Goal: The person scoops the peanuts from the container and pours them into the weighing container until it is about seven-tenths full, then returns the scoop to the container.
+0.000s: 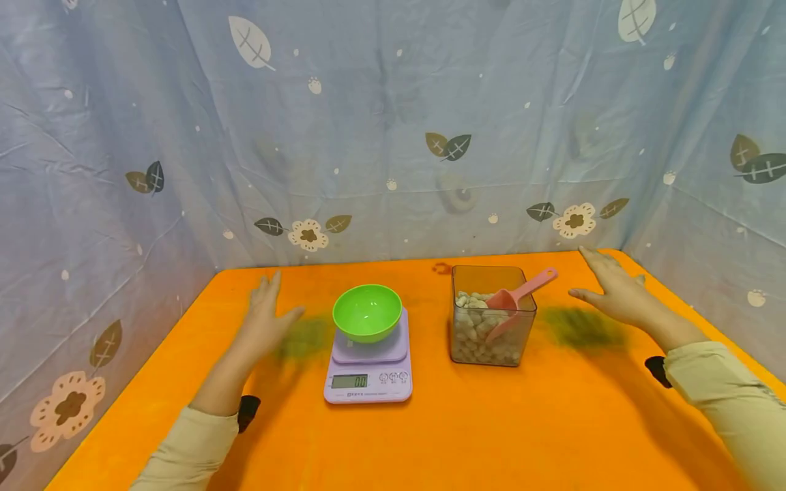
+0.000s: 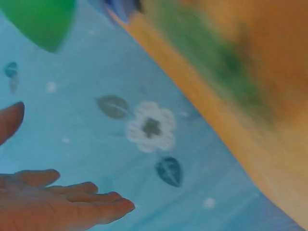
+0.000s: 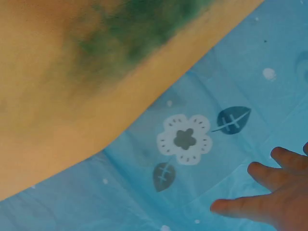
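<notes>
Orange table (image 1: pixel 467 436), purple kitchen scale (image 1: pixel 369 372) left of centre, clear container (image 1: pixel 491 320) to its right

Materials and finishes around the two hands

By the left hand (image 1: pixel 265 315) we see a glossy green plastic bowl (image 1: pixel 366 312) on a smooth lilac plastic scale (image 1: pixel 369 368). Near the right hand (image 1: pixel 616 292) we see a clear glossy plastic container (image 1: pixel 491 318), a matt pink plastic scoop (image 1: pixel 514 298) and pale, rough pebble-like pieces (image 1: pixel 475 337). Under both we see a matt orange table cover (image 1: pixel 491 436); behind them, creased printed cloth (image 1: pixel 393 123).
</notes>
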The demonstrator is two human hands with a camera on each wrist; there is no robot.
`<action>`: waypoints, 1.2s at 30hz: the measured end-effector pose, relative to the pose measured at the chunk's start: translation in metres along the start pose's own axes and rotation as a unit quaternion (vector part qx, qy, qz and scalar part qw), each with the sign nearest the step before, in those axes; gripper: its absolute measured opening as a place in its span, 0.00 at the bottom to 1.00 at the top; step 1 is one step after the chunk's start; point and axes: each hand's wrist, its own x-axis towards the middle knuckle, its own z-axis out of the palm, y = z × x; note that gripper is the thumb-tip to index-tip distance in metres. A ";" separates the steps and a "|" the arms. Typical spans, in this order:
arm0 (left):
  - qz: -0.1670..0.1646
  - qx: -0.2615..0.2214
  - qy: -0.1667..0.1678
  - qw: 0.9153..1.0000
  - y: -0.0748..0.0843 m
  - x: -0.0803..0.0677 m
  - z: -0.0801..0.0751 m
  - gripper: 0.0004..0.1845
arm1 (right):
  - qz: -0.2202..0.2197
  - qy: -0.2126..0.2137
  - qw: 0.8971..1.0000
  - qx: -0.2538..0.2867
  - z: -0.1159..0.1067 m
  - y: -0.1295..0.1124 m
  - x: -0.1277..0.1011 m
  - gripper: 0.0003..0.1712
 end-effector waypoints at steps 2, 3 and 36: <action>0.010 -0.025 -0.004 1.000 0.009 -0.002 0.001 0.43 | -0.015 0.003 1.000 0.014 -0.002 -0.004 -0.002 0.52; 0.016 -0.038 -0.006 0.999 0.014 -0.003 0.001 0.43 | -0.023 0.004 0.999 0.024 -0.003 -0.006 -0.003 0.51; 0.046 -0.242 -0.148 0.958 0.144 0.005 0.108 0.34 | 0.001 0.006 0.924 0.382 0.005 -0.061 -0.007 0.34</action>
